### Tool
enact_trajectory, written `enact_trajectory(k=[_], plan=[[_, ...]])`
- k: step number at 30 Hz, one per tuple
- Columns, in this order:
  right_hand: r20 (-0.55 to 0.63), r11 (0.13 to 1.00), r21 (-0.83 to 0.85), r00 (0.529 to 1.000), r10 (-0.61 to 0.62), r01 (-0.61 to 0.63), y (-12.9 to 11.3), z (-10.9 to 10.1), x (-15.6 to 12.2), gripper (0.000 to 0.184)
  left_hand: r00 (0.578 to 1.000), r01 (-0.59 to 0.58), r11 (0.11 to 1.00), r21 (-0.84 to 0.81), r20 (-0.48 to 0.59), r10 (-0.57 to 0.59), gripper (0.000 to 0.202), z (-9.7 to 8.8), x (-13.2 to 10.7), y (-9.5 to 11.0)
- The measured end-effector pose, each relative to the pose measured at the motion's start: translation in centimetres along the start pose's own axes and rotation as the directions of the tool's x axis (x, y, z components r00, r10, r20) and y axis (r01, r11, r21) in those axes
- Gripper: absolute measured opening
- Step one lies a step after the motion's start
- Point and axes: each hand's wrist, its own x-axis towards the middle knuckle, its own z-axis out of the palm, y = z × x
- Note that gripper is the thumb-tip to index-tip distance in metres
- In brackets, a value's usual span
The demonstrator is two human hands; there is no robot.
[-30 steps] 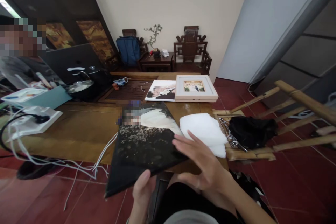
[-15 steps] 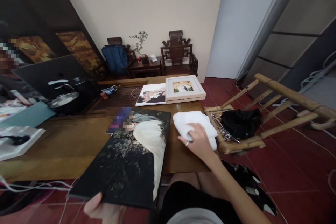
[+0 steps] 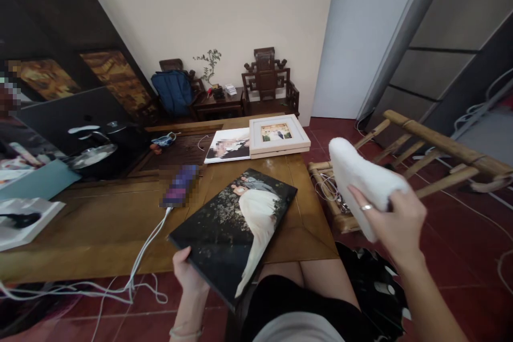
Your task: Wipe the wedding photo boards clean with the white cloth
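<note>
My left hand (image 3: 187, 273) grips the near left edge of a dark canvas photo print (image 3: 234, 230) showing a figure in a white dress. The print is tilted, its far corner over the wooden table (image 3: 100, 224) and its near end over my lap. My right hand (image 3: 395, 219), a ring on one finger, is raised to the right of the table and closed on a folded white cloth (image 3: 358, 179), held in the air above the bamboo chair (image 3: 420, 165).
A framed photo (image 3: 278, 136) and a flat photo print (image 3: 227, 146) lie at the table's far end. White cables (image 3: 140, 262) hang off the near left edge. Pots (image 3: 96, 152) and papers sit left, where another person is partly visible. Carved chairs and a blue backpack (image 3: 173, 93) stand by the wall.
My right hand picked the white cloth up from the table's right corner and lifted it to the right. My left hand turned the canvas print and shifted it rightwards.
</note>
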Motion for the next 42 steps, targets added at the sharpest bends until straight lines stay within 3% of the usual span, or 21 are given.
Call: enact_trajectory(k=[2,5,9,11,13,16,18,23,29,32,35,38,42], plan=[[0.189,0.988,0.048,0.970,-0.154,0.147,0.0,1.2,-0.8,0.019,0.996,0.047,0.999,0.000,-0.075,-0.047,0.029,1.1,-0.1,0.1],[0.406,0.943,0.198,0.853,-0.327,0.267,-0.3,3.1,-2.0,0.030,0.992,0.105,0.994,0.013,-0.074,-0.104,0.025,3.1,-0.3,0.7],[0.505,0.883,0.317,0.726,-0.467,0.347,-1.1,4.8,-3.8,0.032,0.977,0.213,0.974,0.073,-0.008,-0.213,0.027,5.0,0.1,1.6],[0.563,0.866,0.352,0.658,-0.500,0.356,-1.4,5.0,-4.9,0.032,0.951,0.301,0.946,0.122,0.035,-0.307,0.029,5.5,0.6,1.9],[0.605,0.866,0.366,0.620,-0.500,0.341,-1.6,5.1,-5.9,0.032,0.930,0.355,0.920,0.169,0.042,-0.366,0.028,5.9,1.4,2.2],[0.632,0.885,0.359,0.620,-0.464,0.296,-1.9,5.0,-7.2,0.030,0.922,0.323,0.887,0.331,0.102,-0.374,0.025,6.3,2.7,2.5],[0.638,0.899,0.343,0.634,-0.436,0.274,-2.2,5.0,-7.8,0.029,0.930,0.166,0.849,0.502,0.206,-0.304,0.025,6.5,3.6,2.6],[0.643,0.916,0.305,0.653,-0.401,0.261,-3.4,5.5,-8.3,0.031,0.937,-0.029,0.793,0.608,0.292,-0.190,0.040,7.0,5.9,2.3],[0.695,0.919,0.289,0.602,-0.394,0.268,-4.4,6.6,-7.8,0.035,0.949,-0.278,0.567,0.775,0.313,0.037,0.052,7.6,9.3,2.0],[0.739,0.921,0.285,0.551,-0.388,0.267,-4.3,7.2,-7.0,0.036,0.925,-0.381,0.416,0.826,0.345,0.162,0.054,8.0,9.8,1.9],[0.763,0.921,0.289,0.518,-0.387,0.263,-4.0,7.8,-6.2,0.033,0.888,-0.457,0.305,0.836,0.407,0.217,0.048,8.5,9.5,1.8],[0.768,0.917,0.296,0.504,-0.394,0.266,-3.7,8.3,-5.6,0.036,0.859,-0.507,0.242,0.827,0.461,0.222,0.046,8.5,9.2,1.7],[0.761,0.917,0.282,0.517,-0.393,0.281,-3.3,9.3,-5.1,0.038,0.810,-0.579,0.165,0.799,0.541,0.226,0.068,7.5,9.4,1.5]])
